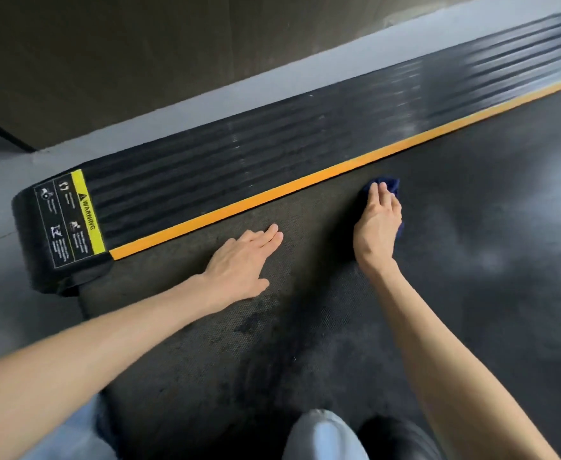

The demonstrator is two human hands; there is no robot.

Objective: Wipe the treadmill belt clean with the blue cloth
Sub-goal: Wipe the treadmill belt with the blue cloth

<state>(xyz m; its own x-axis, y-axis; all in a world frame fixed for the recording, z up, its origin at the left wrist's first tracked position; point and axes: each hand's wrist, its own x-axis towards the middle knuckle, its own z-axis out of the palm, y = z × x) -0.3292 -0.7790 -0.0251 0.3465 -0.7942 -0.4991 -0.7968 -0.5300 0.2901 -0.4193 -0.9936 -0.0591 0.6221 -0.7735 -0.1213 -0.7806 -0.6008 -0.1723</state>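
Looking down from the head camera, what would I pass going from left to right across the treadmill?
Yellow warning label → left hand, flat on the belt → right hand, pressing on the blue cloth.

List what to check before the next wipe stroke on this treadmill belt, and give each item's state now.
1. Blue cloth lies on the treadmill belt: ok.
2. Right hand presses flat on the cloth: ok.
3. Left hand rests flat on the belt, apart from the cloth: ok.
4. Cloth reaches the orange strip: cannot tell; it lies close beside it.
5. Belt clean: not ok; dark smudges show nearer the person.
6. Belt stationary: cannot tell.
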